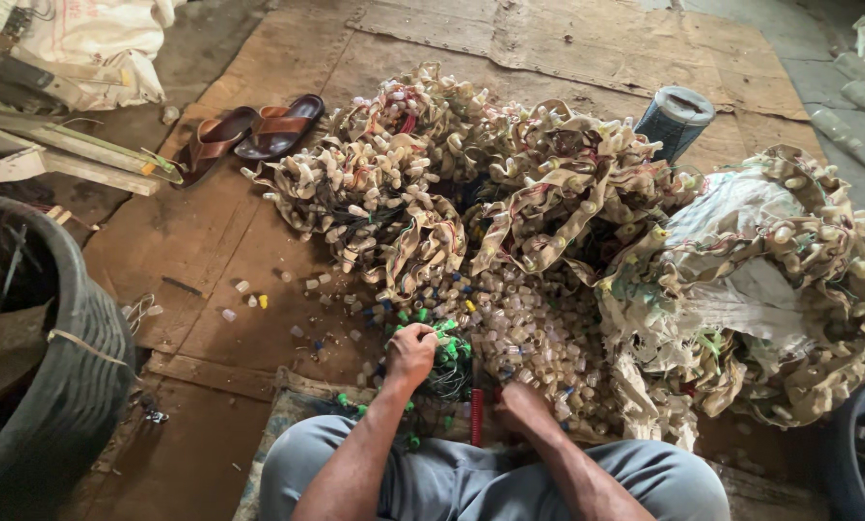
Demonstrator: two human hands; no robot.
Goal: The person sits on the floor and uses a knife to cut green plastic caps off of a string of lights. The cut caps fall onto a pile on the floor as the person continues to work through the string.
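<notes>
- Lay at the near edge of the heap, right in front of the knees: tangled bundle of dark thin wires studded with small green plastic caps [444,359].
- Sat at six o'clock of the great mound of cream-coloured tube-shaped plastic sockets strung on frayed fabric strips [471,183], with a loose drift of small translucent plastic caps [534,333] at about three o'clock of the bundle.
- Judged best handled by pinning the wires low with one hand and drawing caps off one at a time, close to the root, so as not to drag the whole knot along.
- Judged worth keeping freed pieces apart from the loose drift, to save sorting twice.
- Left hand [411,353]: curled tight, fingers closed over the green-capped wires from above.
- Right hand [522,405]: pressed low at four o'clock of the bundle, beside a red ribbed tool handle [475,415]; fingers tucked under, so could not tell whether clamped on anything or merely resting.
- Hands apart, with the red handle between them.
- Further out: pair of brown leather sandals [249,135] at ten o'clock, blue-grey cylindrical tin [675,120] at one o'clock, black rubber tyre-like tub [61,386] at nine o'clock, all on worn brown board flooring [230,232].
</notes>
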